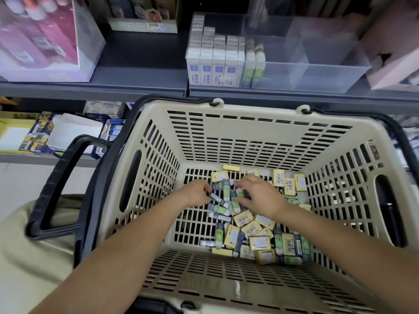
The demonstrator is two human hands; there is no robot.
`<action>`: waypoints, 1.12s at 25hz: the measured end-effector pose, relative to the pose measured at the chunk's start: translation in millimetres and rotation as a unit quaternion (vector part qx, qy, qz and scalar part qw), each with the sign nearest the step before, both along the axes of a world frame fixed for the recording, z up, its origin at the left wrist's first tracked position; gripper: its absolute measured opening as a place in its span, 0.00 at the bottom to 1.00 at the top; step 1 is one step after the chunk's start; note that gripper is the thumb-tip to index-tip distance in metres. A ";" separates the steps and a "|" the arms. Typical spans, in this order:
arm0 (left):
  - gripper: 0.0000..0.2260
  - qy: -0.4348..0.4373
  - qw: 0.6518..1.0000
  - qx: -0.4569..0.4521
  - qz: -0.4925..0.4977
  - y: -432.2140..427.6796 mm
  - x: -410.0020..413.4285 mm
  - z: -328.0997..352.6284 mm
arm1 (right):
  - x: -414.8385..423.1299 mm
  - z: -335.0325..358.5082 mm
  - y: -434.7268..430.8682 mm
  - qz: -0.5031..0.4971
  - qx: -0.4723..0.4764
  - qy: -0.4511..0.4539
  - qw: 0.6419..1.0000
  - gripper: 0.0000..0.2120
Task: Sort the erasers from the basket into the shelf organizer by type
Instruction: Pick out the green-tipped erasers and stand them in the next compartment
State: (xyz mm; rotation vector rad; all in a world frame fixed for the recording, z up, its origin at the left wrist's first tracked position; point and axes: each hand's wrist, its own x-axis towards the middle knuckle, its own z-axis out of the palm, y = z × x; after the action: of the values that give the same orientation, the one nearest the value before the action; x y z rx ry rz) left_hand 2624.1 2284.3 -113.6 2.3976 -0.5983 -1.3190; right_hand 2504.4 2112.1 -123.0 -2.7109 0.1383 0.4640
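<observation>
Now, left hand [196, 193], right hand [260, 197], pinching erasers [226, 191]

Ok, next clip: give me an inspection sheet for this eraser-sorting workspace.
Surface: grey shelf carries the clear shelf organizer; the cream basket is in front of it.
Job's things: the organizer holds rows of blue-and-white erasers at its left, with green-faced erasers beside them. Yellow erasers and more green-faced ones lie loose on the basket floor.
Clutter: pink box at the shelf's left; stationery boxes on the lower shelf.
Grippers: left hand pinches a dark-sleeved eraser; right hand has its fingers on the pile, grip unclear.
Cables: nothing seen.
Surroundings: shop shelving; pale pink carton at right.
</observation>
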 end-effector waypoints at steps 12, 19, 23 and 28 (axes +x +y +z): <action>0.16 -0.123 0.980 -0.006 -0.159 0.3 -18.3 -15.0 | 22.2 -3.2 13.5 0.018 -0.044 -0.002 0.999 0.06; 0.05 -0.099 0.992 0.008 -0.084 -2.5 -12.7 -8.2 | 24.5 4.6 10.5 -0.023 -0.058 0.030 0.998 0.10; 0.02 0.104 0.973 -0.097 0.181 -11.6 -8.3 2.9 | 19.7 1.1 11.0 -0.230 0.193 0.021 0.954 0.07; 0.05 0.315 0.847 -0.219 0.368 -16.8 -12.6 12.3 | 25.5 7.2 28.0 -0.291 0.358 0.002 0.887 0.03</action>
State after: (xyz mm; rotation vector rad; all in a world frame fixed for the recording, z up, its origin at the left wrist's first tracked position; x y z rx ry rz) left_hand 2611.5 2267.5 -101.2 1.4315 0.1975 -1.2955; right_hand 2530.0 2140.2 -115.9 -1.8198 0.6272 0.2600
